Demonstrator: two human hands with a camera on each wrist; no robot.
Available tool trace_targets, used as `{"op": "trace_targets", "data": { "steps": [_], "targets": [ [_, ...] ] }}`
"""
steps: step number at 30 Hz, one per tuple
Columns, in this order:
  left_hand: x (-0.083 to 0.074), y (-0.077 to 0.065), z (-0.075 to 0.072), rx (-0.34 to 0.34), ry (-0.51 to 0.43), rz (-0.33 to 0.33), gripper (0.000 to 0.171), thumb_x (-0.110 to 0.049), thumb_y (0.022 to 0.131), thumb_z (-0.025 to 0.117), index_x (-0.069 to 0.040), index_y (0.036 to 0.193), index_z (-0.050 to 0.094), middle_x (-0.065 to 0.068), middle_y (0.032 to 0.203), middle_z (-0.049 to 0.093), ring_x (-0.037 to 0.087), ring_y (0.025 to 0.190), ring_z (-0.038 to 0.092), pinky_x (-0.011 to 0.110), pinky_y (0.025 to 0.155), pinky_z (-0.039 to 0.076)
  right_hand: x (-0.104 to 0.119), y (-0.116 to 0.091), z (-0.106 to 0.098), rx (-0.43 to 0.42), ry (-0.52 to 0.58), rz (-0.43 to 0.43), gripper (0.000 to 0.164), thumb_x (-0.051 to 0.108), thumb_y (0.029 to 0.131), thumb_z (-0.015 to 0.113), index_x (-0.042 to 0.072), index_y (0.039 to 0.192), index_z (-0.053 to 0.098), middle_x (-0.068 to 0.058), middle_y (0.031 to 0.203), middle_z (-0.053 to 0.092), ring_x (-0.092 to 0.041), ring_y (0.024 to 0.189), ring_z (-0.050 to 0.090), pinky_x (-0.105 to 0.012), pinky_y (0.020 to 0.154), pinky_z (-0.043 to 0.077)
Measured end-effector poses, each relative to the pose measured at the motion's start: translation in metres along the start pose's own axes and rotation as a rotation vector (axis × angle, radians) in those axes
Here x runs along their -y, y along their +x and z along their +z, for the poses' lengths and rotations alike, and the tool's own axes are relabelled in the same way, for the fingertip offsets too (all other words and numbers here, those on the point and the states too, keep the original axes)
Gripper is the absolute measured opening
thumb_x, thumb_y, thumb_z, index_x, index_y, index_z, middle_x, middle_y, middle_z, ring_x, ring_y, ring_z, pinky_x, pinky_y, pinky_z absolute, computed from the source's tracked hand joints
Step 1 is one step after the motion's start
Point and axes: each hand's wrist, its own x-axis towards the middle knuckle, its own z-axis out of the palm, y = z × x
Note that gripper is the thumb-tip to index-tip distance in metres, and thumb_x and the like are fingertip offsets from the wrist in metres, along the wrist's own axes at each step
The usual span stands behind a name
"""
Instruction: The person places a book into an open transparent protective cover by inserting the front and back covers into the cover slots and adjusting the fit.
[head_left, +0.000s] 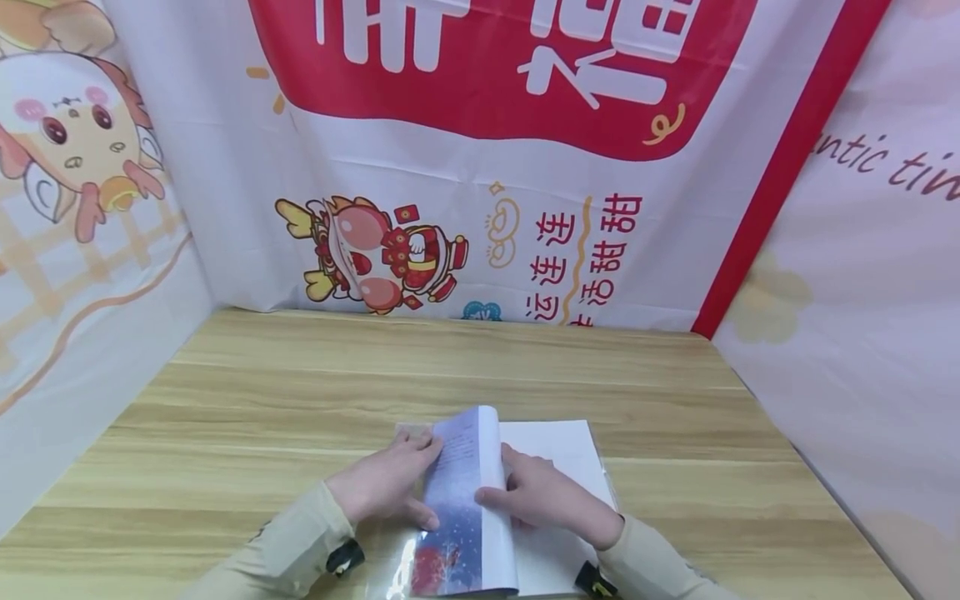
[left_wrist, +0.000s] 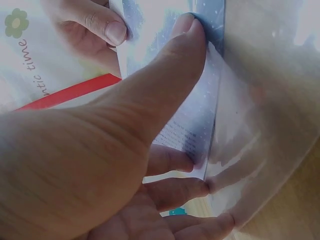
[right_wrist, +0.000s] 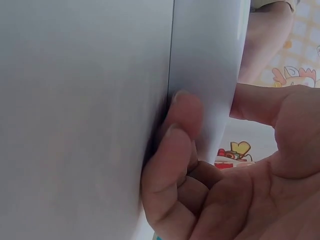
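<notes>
A thin book (head_left: 551,550) lies on the table with its blue, snowy illustrated cover (head_left: 457,508) folded over to the left, its white bend rising in a curve. My right hand (head_left: 551,492) pinches this bend, thumb on the outside and curled fingers within the fold, close to the white page (right_wrist: 80,120). At the cover's left edge, my left hand (head_left: 390,479) rests with its fingers spread; its thumb presses on the blue print in the left wrist view. Clear plastic film (left_wrist: 265,120) extends beyond that edge, and the left fingertips touch it.
The wood-grain table (head_left: 300,383) reaches back to a printed cloth (head_left: 420,142) with red and white patterns. Patterned cloths also hang at the left (head_left: 82,250) and the right (head_left: 847,333). Dark bands (head_left: 345,557) sit on both sleeves.
</notes>
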Motion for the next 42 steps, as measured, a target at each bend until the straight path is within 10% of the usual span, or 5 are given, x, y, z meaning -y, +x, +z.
{"op": "trace_targets", "data": {
  "steps": [12, 42],
  "targets": [
    [0.002, 0.0, -0.001, -0.007, -0.018, 0.015, 0.107, -0.052, 0.065, 0.077, 0.004, 0.144, 0.031, 0.027, 0.149, 0.02, 0.049, 0.134, 0.018, 0.055, 0.106, 0.018, 0.005, 0.0, -0.013, 0.056, -0.014, 0.095, 0.086, 0.047, 0.091, 0.059, -0.004, 0.148, 0.021, -0.008, 0.064, 0.061, -0.02, 0.053, 0.058, -0.035, 0.052, 0.05],
    [0.004, 0.001, -0.004, 0.017, -0.102, 0.01, 0.111, -0.048, 0.065, 0.079, -0.002, 0.149, 0.023, 0.022, 0.152, 0.017, 0.045, 0.137, 0.014, 0.055, 0.107, 0.015, 0.009, 0.013, -0.012, 0.041, -0.106, 0.027, 0.06, 0.035, 0.09, 0.064, -0.001, 0.132, 0.041, -0.006, 0.063, 0.059, -0.021, 0.046, 0.057, -0.032, 0.042, 0.048]
  ]
}}
